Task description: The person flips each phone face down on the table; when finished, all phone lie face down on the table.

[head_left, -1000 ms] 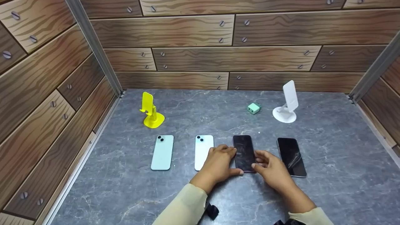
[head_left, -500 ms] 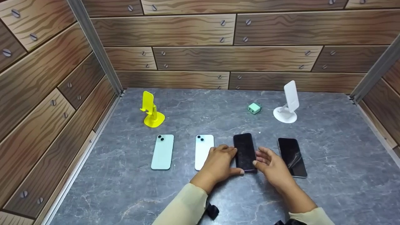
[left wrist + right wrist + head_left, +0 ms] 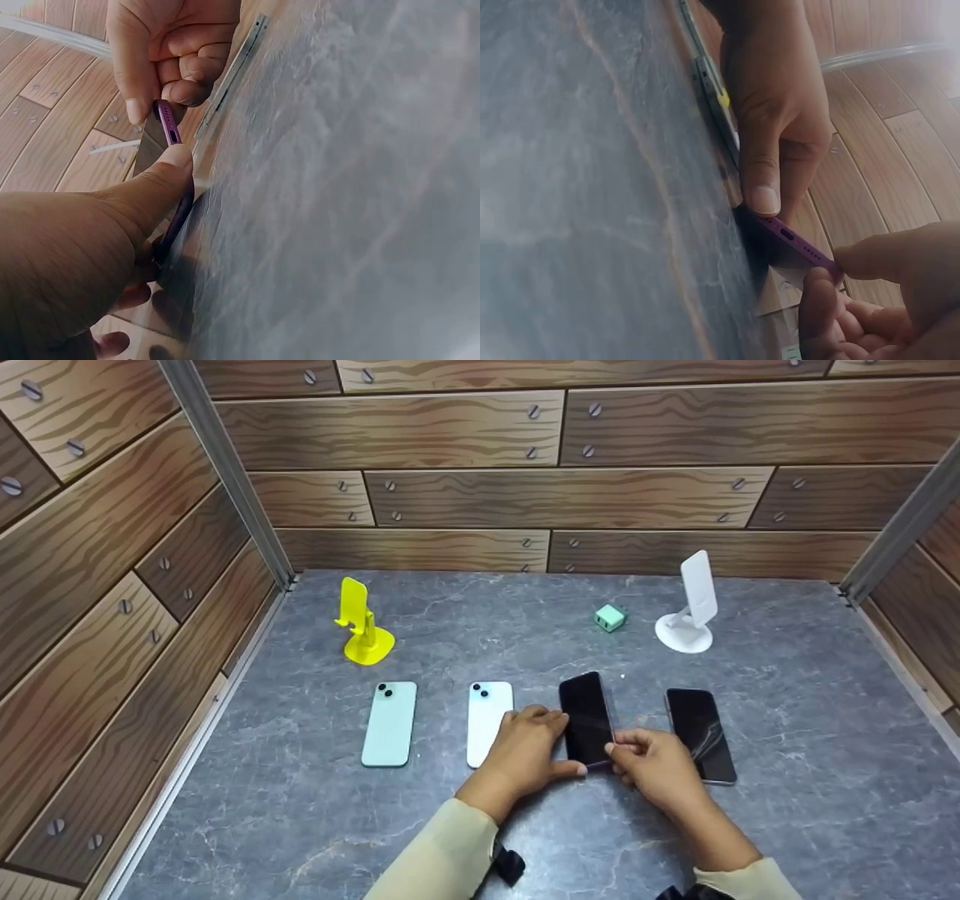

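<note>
We see the purple phone [image 3: 586, 718] tilted up off the tabletop [image 3: 787, 780], third in a row between the white phone [image 3: 487, 712] and the black phone [image 3: 700, 733]. Our left hand [image 3: 525, 754] grips its left edge with thumb at its near end, while our right hand [image 3: 651, 765] pinches its near right corner.

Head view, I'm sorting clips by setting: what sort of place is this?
Probably a staged tabletop booth: printed wood-plank walls enclose a grey marble-look table, with four phones laid in a row, such as the green phone, plus a yellow stand.
</note>
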The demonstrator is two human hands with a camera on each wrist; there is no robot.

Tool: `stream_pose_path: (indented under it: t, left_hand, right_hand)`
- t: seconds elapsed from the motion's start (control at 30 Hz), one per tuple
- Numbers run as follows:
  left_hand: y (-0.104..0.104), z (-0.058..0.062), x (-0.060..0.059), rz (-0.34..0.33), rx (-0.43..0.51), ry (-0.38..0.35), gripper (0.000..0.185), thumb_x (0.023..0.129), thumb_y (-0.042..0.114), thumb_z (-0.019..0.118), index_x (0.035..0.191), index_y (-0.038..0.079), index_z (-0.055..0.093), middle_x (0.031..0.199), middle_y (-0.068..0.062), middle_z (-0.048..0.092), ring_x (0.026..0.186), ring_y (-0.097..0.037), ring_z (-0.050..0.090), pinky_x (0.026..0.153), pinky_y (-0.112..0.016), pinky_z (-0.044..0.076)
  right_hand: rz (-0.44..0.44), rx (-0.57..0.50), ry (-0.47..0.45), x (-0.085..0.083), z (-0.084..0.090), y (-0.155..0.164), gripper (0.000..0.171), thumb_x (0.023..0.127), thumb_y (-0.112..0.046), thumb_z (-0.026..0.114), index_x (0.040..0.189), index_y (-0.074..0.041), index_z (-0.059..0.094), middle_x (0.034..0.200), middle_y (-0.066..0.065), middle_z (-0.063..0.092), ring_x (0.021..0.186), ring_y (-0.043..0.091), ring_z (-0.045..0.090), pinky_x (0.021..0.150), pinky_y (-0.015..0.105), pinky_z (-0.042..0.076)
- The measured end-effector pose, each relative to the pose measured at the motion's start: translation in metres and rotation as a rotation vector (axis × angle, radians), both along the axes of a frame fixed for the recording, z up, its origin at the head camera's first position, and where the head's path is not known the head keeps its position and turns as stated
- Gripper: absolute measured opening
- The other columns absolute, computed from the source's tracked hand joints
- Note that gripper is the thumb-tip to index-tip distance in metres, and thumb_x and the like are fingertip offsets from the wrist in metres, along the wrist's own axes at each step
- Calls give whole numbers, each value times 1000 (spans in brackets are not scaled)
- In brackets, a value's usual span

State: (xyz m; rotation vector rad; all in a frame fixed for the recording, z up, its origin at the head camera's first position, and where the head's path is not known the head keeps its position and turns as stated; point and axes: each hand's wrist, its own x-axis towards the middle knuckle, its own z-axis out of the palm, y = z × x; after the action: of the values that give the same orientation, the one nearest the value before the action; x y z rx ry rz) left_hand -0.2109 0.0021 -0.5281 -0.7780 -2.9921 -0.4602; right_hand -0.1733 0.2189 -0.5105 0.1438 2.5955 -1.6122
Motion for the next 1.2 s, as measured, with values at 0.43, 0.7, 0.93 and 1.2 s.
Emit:
stream_pose_path:
  t: [0.43,0.7,0.93,1.2]
  left_hand:
    - [1,2,-1,-9,50,-11,80,92,68,77,155,20,64,154,5,67,143,-18,57,115,-43,46]
    - [10,13,-4,89,245,-2,55,104,50,72,148,17,71,131,-1,80,126,-26,70,111,-43,51]
    - [30,29,-16,277,354,42,59,106,52,68,149,12,69,112,0,84,104,-27,79,95,-42,61]
    - [43,56,-31,328,255,146,51,103,57,69,125,12,79,95,-10,83,90,-32,79,84,-46,61]
  right_hand:
    - [-85,46,18,1,-1,-7,19,97,-10,77,108,6,75,80,3,79,61,10,72,55,23,58]
    - [-121,302,205,9,8,-12,9,91,-13,78,98,-8,80,77,-4,79,64,7,69,59,20,51]
    - [-124,499,486,17,7,-19,9,85,-7,81,93,-5,79,76,0,76,66,14,68,63,38,57]
    - [-86,571,656,20,5,-25,13,81,-2,84,92,-3,77,77,5,74,64,17,69,61,43,58]
